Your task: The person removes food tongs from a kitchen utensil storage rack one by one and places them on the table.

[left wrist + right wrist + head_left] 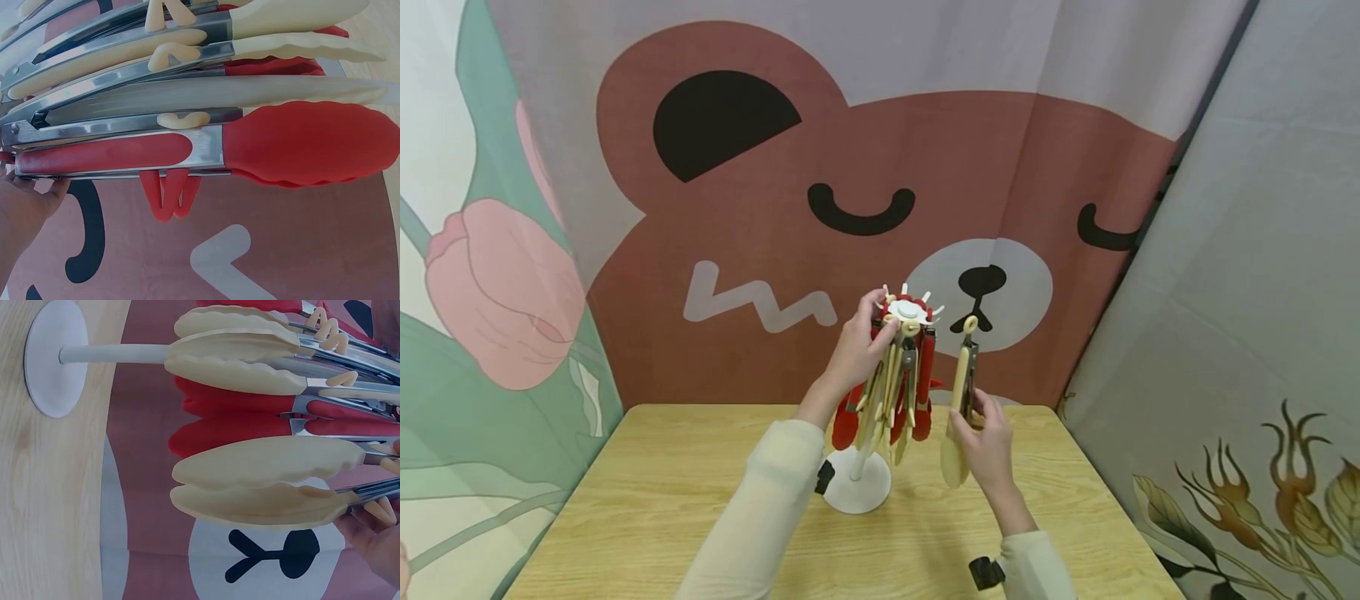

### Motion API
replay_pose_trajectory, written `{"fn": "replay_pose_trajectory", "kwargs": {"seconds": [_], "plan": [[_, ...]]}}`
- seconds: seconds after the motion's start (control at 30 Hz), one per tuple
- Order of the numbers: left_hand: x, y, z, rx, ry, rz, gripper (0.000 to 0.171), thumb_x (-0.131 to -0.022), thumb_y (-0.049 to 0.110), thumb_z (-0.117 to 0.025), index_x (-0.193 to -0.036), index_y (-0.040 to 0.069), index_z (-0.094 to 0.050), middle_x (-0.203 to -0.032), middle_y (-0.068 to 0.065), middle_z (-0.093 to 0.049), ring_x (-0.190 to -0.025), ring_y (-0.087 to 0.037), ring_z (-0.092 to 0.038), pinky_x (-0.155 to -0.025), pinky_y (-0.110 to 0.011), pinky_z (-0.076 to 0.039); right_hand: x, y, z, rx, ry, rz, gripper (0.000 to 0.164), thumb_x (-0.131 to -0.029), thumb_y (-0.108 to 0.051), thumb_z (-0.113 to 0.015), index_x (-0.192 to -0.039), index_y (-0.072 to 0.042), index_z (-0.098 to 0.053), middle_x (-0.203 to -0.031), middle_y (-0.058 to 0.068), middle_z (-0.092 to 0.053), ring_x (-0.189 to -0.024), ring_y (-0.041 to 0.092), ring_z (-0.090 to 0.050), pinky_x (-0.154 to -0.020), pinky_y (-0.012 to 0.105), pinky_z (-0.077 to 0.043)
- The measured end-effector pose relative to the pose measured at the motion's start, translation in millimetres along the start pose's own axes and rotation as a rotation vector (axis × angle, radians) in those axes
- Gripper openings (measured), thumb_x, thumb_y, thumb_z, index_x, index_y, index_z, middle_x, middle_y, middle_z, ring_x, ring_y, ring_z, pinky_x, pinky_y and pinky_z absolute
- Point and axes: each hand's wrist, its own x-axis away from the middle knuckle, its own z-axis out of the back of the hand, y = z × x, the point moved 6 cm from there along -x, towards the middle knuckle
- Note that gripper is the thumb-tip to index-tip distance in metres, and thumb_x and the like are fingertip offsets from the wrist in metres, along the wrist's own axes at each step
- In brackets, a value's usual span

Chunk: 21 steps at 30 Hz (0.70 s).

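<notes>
Nearest, over the desk (715, 525), the right grip (988, 442) holds 1 pair of cream tongs (960, 392) partway along their length. Their long axis stands almost upright, looped end up, scalloped heads down. To the left, across a sideways gap, is the white stand (908, 311), its hooks a little higher in view than that loop; this gap looks decisive, though depth is hard to judge. The left grip (859, 343) pinches the hooked top's left side. Hanging tongs (927, 367), red and cream, surround the pole; behind, a bear-print curtain (925, 150).
</notes>
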Motion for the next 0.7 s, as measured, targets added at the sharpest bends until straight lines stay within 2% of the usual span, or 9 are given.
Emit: {"fn": "replay_pose_trajectory", "kwargs": {"seconds": [0.13,0.47,0.7], "plan": [[0.1,-0.9,-0.3,-0.002,0.001,0.001,0.045,-0.092,0.017,-0.047,-0.132,0.002,-0.031,-0.096,-0.01,-0.053,-0.069,-0.017,-0.048,-0.058,-0.029,-0.043,2.8,3.9,3.9,0.019,0.007,-0.017,0.036,-0.073,0.001,-0.068,-0.105,0.01,-0.056,-0.085,0.017,-0.056,-0.076,0.028,-0.055,-0.056,0.019,-0.048],[0.1,-2.1,0.2,0.005,0.001,-0.004,0.046,-0.092,0.017,-0.047,-0.132,0.001,-0.03,-0.097,-0.01,-0.052,-0.07,-0.019,-0.048,-0.058,-0.028,-0.042,9.1,11.6,9.3,0.102,0.023,-0.023,0.033,-0.068,0.001,-0.072,-0.098,0.01,-0.059,-0.078,0.015,-0.056,-0.07,0.026,-0.056,-0.05,0.02,-0.047],[-0.1,-1.9,-0.2,0.011,-0.002,-0.003,0.046,-0.093,0.018,-0.047,-0.133,0.002,-0.03,-0.108,-0.013,-0.051,-0.077,-0.02,-0.049,-0.061,-0.028,-0.043,15.5,18.6,9.2,0.159,0.019,-0.035,0.031,-0.065,0.0,-0.073,-0.091,0.011,-0.06,-0.074,0.015,-0.058,-0.066,0.027,-0.056,-0.055,0.031,-0.049]]}}
